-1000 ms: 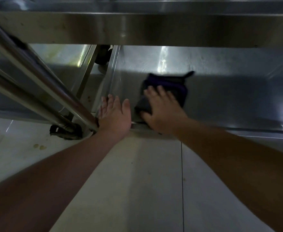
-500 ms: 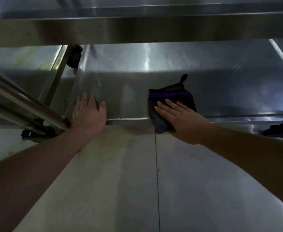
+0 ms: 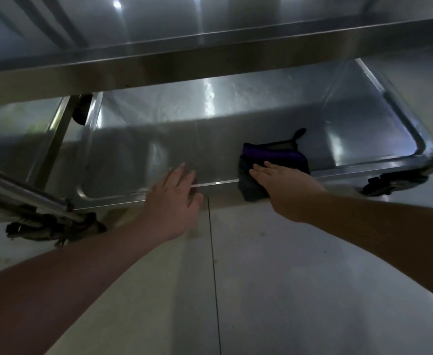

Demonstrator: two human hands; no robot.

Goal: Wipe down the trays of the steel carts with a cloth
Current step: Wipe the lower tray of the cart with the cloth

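Right hand (image 3: 284, 185) is flat on the dark cloth (image 3: 274, 160), fingers straight and held close together, pressing it onto the near edge of the lower tray (image 3: 159, 139) of the steel cart. The cloth sits under the palm and pokes out ahead of the fingertips, part of it draped over the front lip, a purple band and a small loop at its far side. The tray's long axis runs left to right, and the cloth lies right of centre, so most of the unswept steel stretches away to the left, with a shorter run toward the rounded right corner (image 3: 419, 147). Left hand (image 3: 174, 198) rests on the front rim, fingers straight and slightly apart, holding nothing. The right hand is plainly the nearer 1 for the next sweep, probably along that long axis. The upper tray (image 3: 210, 60) hangs above.
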